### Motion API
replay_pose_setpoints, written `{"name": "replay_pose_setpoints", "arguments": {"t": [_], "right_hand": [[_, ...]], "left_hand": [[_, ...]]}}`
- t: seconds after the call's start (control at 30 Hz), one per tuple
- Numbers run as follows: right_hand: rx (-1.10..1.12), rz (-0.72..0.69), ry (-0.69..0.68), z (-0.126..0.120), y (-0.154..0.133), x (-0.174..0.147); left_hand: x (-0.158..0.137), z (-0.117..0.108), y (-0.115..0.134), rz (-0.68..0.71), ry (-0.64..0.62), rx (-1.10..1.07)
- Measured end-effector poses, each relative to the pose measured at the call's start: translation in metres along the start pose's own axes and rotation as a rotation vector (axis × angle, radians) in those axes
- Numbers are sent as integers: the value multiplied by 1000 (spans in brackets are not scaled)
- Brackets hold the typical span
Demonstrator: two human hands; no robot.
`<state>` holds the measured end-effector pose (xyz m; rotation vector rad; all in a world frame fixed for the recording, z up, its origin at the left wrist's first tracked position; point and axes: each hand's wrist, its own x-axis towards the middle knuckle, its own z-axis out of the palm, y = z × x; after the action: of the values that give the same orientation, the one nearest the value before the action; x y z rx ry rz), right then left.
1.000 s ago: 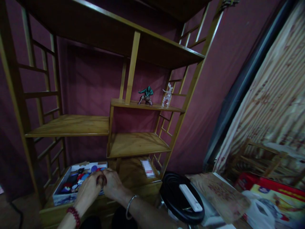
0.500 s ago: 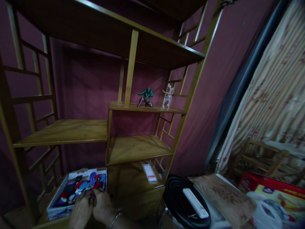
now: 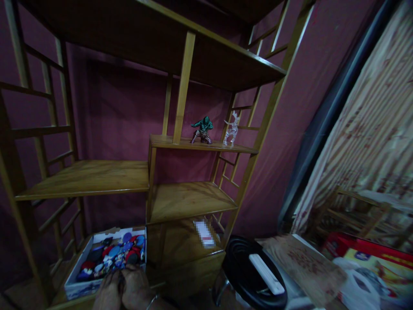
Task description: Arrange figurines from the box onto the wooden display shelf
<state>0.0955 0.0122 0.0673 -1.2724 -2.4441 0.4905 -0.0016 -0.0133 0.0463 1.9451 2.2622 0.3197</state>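
At the bottom of the head view, my left hand (image 3: 108, 292) and my right hand (image 3: 136, 285) are held side by side, almost touching, over the near edge of a white cardboard box (image 3: 76, 275). Both hands have curled fingers. Whatever they hold is hidden by the hands and the dim light. Small figurines (image 3: 116, 254) in blue, red, white and black fill the box, which sits on the low left shelf. A bracelet circles my right wrist.
A wooden display shelf (image 3: 190, 200) spans the view, bearing a green crouching figurine (image 3: 204, 129) and a clear deer figurine (image 3: 231, 129). A blurred white item (image 3: 204, 234) lies lower. On the right are a black round stool (image 3: 237, 262) with a white bar (image 3: 266, 274), a red box (image 3: 342, 243) and a plastic bag (image 3: 356, 288).
Both hands have drawn slightly down towards me, uncovering more figurines at the box's near side. The view has shifted a little, so the shelf's right side sits further right.
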Motion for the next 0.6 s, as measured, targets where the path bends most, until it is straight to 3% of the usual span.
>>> {"name": "replay_pose_setpoints", "arguments": {"t": [0.23,0.37,0.6], "right_hand": [[-66,34,-49,-1,-3,6],[-105,46,-45,6,3,10],[-210,17,-66,16,7,21]], "left_hand": [[2,13,-8,11,25,49],[-3,16,-1,-58,127,114],[-5,15,1,0,225,118]]}}
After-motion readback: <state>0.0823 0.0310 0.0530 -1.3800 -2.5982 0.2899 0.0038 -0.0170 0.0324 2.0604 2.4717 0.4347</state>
